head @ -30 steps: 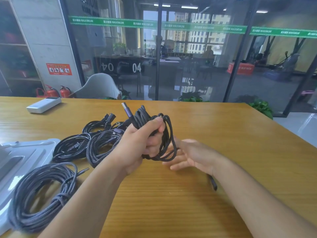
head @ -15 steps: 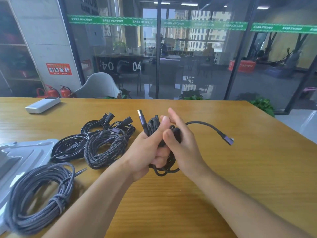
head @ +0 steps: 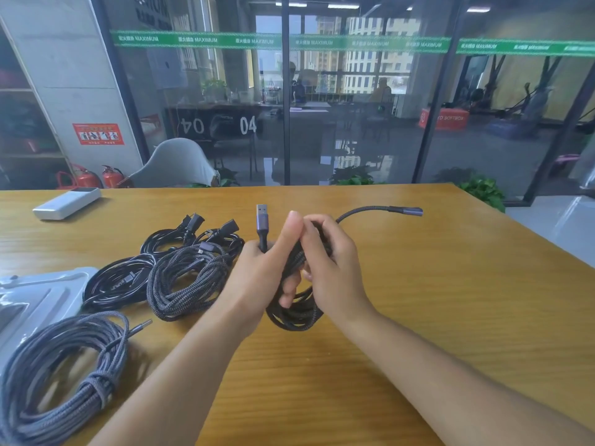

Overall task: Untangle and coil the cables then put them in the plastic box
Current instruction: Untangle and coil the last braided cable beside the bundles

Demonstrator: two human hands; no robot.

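Table (head: 418, 317) first, wide wood stretching under everything, its far edge running along the glass wall and its right side angling off past the hands, with bare boards to the right and in front of the arms. At the left edge sits the plastic box (head: 35, 300), pale and partly out of frame, and just beside it the big grey coil (head: 61, 375) lies bound with its own wrap. Behind that, the braided bundle (head: 186, 278) and the glossy black cables (head: 128, 278) lie touching each other, near the left wrist. Now the action: left hand (head: 264, 272) grips the dark coiled cable (head: 296, 304) above the table, USB plug (head: 261, 214) sticking straight up out of the fist, thumb raised. Right hand (head: 331, 262) curls round the same coil from the other side, and compared with half a second back the loose tail end (head: 405, 210) stands higher and straighter, reaching out to the right. White power bank (head: 66, 202) rests well apart near the far left edge.
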